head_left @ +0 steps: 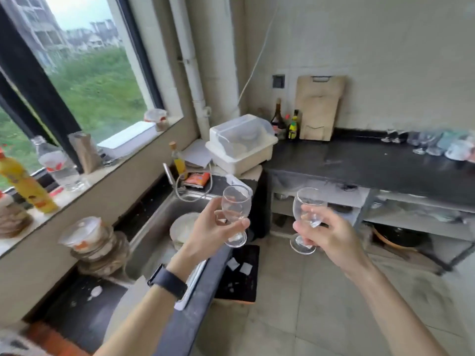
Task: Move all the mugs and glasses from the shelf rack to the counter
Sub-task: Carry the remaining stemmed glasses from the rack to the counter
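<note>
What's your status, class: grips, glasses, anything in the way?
Left grip holds left glass, right grip holds right glass. Both airborne, short of black counter. Path looks open; other glassware at counter's far right.

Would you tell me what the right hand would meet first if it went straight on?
The right hand would likely reach the counter at its left end, near the dish box; depth is unclear.

both arms stretched forward, hands raised side by side
left hand (209, 228) with wrist band (168, 280) grips left glass (236, 204) at bowl base; right hand (326, 233) grips right glass (307, 204) likewise
</note>
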The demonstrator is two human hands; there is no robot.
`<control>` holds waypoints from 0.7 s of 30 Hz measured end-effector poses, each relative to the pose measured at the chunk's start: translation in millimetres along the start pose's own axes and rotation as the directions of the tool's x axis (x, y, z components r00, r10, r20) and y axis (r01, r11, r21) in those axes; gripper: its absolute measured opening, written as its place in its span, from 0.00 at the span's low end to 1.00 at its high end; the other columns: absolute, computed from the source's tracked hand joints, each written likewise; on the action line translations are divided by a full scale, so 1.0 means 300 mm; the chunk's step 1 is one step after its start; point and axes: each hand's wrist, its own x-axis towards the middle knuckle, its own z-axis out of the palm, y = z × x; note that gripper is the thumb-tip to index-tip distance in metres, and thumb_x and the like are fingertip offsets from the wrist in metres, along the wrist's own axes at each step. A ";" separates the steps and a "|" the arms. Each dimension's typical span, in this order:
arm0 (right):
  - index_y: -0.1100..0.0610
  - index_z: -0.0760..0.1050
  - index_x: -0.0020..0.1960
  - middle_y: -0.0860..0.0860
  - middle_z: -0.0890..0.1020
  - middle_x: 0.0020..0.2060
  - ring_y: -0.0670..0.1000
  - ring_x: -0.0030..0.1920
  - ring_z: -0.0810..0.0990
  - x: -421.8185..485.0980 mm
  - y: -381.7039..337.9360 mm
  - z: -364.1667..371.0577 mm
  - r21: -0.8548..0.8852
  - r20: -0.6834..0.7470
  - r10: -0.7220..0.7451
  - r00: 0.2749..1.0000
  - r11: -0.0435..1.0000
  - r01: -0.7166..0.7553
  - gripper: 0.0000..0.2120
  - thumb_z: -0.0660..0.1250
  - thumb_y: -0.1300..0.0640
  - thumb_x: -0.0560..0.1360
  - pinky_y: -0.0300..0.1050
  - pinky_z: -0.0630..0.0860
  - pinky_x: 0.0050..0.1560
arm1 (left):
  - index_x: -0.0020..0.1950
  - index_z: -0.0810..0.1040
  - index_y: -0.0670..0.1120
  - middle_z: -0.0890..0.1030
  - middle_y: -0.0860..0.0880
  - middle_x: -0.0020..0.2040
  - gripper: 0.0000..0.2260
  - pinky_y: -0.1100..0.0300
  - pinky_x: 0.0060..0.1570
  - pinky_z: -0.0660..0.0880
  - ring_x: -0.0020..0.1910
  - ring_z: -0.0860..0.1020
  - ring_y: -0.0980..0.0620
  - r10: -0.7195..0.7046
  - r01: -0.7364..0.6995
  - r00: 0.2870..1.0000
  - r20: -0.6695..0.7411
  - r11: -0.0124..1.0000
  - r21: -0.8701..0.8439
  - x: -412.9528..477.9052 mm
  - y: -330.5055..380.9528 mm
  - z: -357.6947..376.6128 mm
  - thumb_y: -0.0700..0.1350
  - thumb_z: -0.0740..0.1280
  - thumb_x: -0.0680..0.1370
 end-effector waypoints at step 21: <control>0.44 0.78 0.58 0.46 0.84 0.52 0.46 0.42 0.86 0.432 0.057 -1.053 -0.140 -0.340 -0.035 0.940 0.990 -0.014 0.21 0.80 0.48 0.68 0.37 0.78 0.41 | 0.58 0.73 0.61 0.85 0.58 0.49 0.23 0.58 0.49 0.81 0.48 0.84 0.56 0.156 -0.156 0.931 0.331 0.987 -0.028 0.859 0.210 1.120 0.57 0.79 0.68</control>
